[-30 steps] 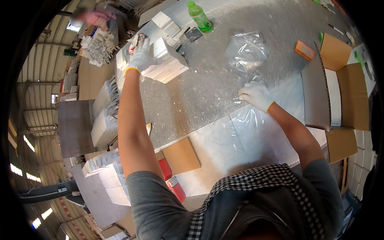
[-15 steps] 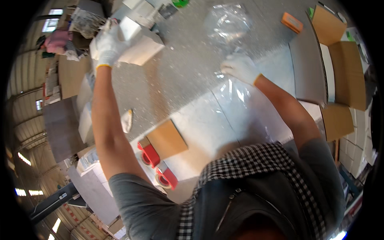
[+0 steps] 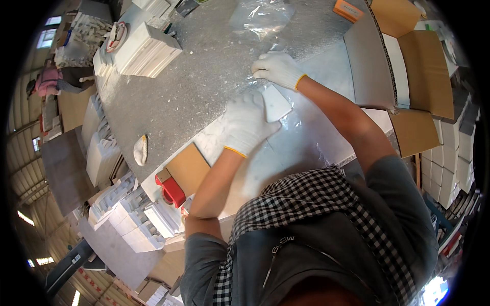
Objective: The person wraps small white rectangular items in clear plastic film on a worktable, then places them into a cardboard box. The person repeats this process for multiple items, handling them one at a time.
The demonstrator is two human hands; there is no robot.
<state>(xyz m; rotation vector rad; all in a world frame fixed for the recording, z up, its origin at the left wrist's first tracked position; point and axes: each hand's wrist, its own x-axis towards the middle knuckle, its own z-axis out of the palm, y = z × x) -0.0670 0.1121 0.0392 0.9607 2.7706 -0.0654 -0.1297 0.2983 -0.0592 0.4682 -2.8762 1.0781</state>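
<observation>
Far left on the grey speckled table (image 3: 168, 97): stack of flat white boxes (image 3: 145, 48), well apart from both hands. Nearer, at the table's left edge, a spare white glove (image 3: 140, 149) lies loose. Near-left edge: red tape dispenser (image 3: 171, 187) just beside a brown cardboard sheet (image 3: 188, 166).

Centre: left hand (image 3: 246, 122), white work glove with yellow cuff, is clenched round the near-left end of a small flat white box (image 3: 275, 103). Box is tilted, its far-right corner pointing at the right hand. It sits on or partly in a clear plastic bag (image 3: 301, 137) spread over the white panel below; can't tell which.

Just right and farther: right hand (image 3: 276, 69), same glove type, fingers curled down pinching the bag's far edge, close beside the box's far corner. Whether it touches the box itself, can't tell.

Far centre: another crumpled clear bag (image 3: 260, 18) lies flat on the table, apart from both hands.

Right: open cardboard carton (image 3: 408, 66) with flaps out, white boxes (image 3: 395, 61) stacked inside. Small orange box (image 3: 348, 8) at far edge.
</observation>
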